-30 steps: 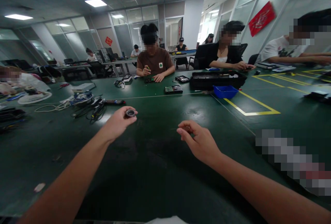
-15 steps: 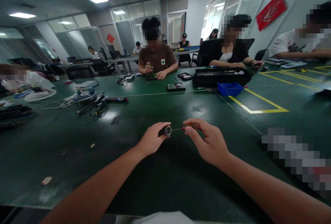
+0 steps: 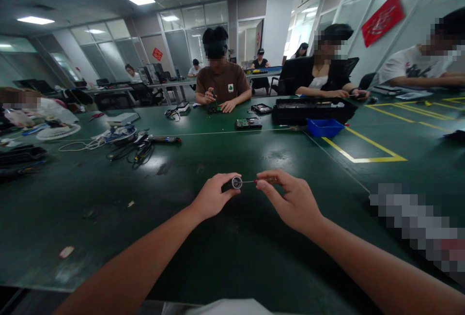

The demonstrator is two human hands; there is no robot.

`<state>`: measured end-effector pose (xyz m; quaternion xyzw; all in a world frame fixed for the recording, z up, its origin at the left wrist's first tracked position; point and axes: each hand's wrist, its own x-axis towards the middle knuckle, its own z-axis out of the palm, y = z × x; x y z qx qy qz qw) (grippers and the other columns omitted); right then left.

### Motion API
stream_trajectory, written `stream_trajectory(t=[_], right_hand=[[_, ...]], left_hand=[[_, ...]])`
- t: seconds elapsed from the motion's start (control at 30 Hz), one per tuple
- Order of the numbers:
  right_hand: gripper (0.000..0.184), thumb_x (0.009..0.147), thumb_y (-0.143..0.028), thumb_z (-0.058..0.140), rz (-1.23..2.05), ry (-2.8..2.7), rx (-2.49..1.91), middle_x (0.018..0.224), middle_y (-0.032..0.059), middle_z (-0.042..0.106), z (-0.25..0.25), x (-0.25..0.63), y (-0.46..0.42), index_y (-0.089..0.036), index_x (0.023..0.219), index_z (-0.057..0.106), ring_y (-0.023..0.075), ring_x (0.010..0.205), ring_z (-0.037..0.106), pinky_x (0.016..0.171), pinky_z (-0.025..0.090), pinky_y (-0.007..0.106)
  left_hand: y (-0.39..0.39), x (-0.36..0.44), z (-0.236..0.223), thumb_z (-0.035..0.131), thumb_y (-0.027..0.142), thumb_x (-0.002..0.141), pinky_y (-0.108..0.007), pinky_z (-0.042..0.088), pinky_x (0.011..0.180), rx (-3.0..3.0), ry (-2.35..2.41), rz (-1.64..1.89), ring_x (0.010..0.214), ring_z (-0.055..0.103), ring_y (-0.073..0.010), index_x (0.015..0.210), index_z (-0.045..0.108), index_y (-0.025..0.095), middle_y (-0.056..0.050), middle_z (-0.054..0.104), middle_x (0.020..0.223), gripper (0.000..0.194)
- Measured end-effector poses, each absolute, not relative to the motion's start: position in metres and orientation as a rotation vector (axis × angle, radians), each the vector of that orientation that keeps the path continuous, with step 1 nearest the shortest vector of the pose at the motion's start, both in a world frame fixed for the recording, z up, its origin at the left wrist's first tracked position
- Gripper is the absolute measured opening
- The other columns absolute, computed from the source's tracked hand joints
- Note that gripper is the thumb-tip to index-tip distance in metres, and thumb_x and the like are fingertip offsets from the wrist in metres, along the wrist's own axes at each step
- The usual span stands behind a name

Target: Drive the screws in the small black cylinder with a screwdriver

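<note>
Near the middle of the green table, my left hand [image 3: 213, 196] is closed around a dark cylindrical part [image 3: 237, 182] with a pale round rim at its open end. That end faces toward me and to the right. My right hand [image 3: 292, 197] pinches the handle of a screwdriver [image 3: 256, 181], which has a red collar and a thin metal shaft. The shaft points left and its tip is at the cylinder's open end. How deep the tip goes inside I cannot tell. My fingers partly cover the handle and the cylinder's body.
Beyond my hands lie a hard drive [image 3: 248, 123], a blue tray [image 3: 324, 127] and a long black housing [image 3: 314, 110]. Tangled cables [image 3: 136, 148] lie to the left. A blurred-out object [image 3: 414, 225] is at the right. Several people sit around the table; one opposite holds a screwdriver.
The cylinder's open end has turned slightly more toward me, and the screwdriver now reaches its opening more closely. Both hands keep their grip; the whole view has shifted slightly.
</note>
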<state>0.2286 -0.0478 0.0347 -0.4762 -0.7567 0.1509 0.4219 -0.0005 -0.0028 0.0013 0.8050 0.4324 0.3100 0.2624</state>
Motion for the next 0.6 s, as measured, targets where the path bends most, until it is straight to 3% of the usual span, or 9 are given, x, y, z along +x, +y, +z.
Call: stream_trajectory(t=[0.33,0.6], right_hand=[[0.026,0.094,-0.044,0.057,0.389,-1.749,-1.317,0.08,0.003,0.076,0.0386,0.2273,-0.0438,-0.021,0.096,0.069,0.0204,0.074,0.072,0.065,0.052,0.032],[0.019,0.097,-0.033,0.051,0.469,-1.863,-1.186,0.078,0.0006,0.072,0.0374,0.2287,-0.0453,-0.021,0.106,0.062,0.0169,0.07,0.069,0.065,0.051,0.029]], left_hand=[[-0.0039,-0.0016,0.0034,0.067,0.032,0.089,-0.041,0.042,0.104,2.165,1.197,0.833,0.116,0.058,-0.024,0.129,0.061,0.03,-0.003,0.065,0.124,0.041],[-0.0021,-0.0013,-0.0001,0.071,0.03,0.087,-0.036,0.043,0.098,2.237,1.154,0.841,0.109,0.059,-0.022,0.126,0.063,0.029,-0.002,0.068,0.117,0.04]])
